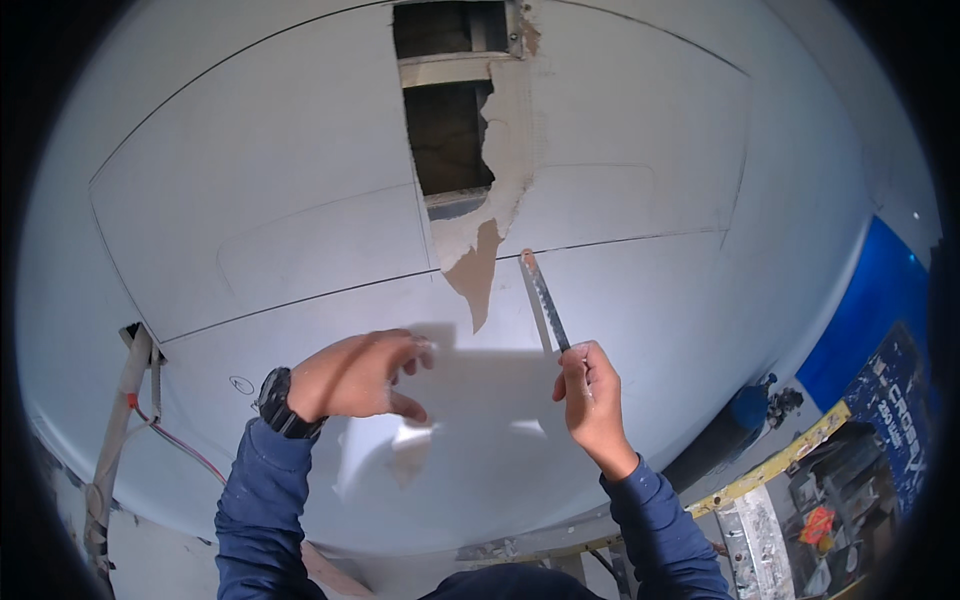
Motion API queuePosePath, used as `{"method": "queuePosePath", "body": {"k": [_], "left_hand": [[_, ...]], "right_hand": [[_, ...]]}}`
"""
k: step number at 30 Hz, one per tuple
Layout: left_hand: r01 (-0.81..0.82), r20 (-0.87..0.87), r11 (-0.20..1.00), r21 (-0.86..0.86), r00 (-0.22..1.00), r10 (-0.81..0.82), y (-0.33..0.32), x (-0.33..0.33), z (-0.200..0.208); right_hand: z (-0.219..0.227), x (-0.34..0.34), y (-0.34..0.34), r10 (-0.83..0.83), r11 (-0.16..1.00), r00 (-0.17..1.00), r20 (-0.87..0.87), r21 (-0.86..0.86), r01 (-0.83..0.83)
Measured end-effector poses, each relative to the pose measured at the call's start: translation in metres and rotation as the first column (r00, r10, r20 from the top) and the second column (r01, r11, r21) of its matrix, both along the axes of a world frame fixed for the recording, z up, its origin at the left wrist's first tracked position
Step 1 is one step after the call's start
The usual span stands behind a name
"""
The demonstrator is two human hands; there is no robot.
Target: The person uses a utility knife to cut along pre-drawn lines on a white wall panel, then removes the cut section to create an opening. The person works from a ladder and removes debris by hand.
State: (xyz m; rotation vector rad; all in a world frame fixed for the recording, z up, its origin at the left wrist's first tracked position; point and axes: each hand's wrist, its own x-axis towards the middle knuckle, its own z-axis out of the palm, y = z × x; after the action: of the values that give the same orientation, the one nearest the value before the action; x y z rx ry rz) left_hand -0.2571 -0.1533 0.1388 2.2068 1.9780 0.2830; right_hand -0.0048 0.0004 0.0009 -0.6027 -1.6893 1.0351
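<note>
My right hand (592, 395) grips a narrow saw blade (541, 296) that points up against a white plasterboard surface (280, 220). The blade's tip sits near a thin seam line, just right of a torn flap of brown backing paper (478, 270). Above that, a rectangular hole (447, 110) is cut in the board, with dark space and a wooden strip inside. My left hand (352, 375), with a black watch on its wrist, hovers with curled fingers close to the board and holds nothing. Both arms wear dark blue sleeves.
Loose cables (135, 390) hang at the left edge of the board. A yellow-edged ladder or scaffold rail (770, 465) runs along the lower right, with a blue canister (745, 410) and blue sheeting (880, 300) beyond it. Thin seam lines cross the board.
</note>
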Motion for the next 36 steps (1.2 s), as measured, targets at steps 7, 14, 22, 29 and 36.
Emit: {"method": "queuePosePath", "body": {"k": [7,14,22,29,36], "left_hand": [[-0.071,0.166,0.631,0.772,0.982,-0.092,0.066,0.043,0.042],[-0.476,0.592,0.455,0.753,0.791,-0.152,0.168,0.066,0.065],[-0.452,0.481,0.181,0.873,0.859,-0.175,0.180,0.080,0.050],[-0.492,0.482,0.054,0.869,0.816,-0.320,0.197,0.088,0.085],[-0.607,0.603,0.146,0.781,0.672,-0.429,0.199,0.096,0.097]], "right_hand": [[0.029,0.002,0.006,-0.063,0.992,0.994,-0.091,0.104,0.072],[0.079,0.018,0.017,-0.181,0.928,0.982,-0.045,0.322,0.186],[0.176,0.028,0.028,-0.312,0.754,0.949,-0.045,0.597,0.276],[0.217,0.027,0.023,-0.487,0.678,0.869,0.086,0.665,0.313],[0.228,0.036,0.021,-0.527,0.674,0.846,0.081,0.645,0.359]]}}
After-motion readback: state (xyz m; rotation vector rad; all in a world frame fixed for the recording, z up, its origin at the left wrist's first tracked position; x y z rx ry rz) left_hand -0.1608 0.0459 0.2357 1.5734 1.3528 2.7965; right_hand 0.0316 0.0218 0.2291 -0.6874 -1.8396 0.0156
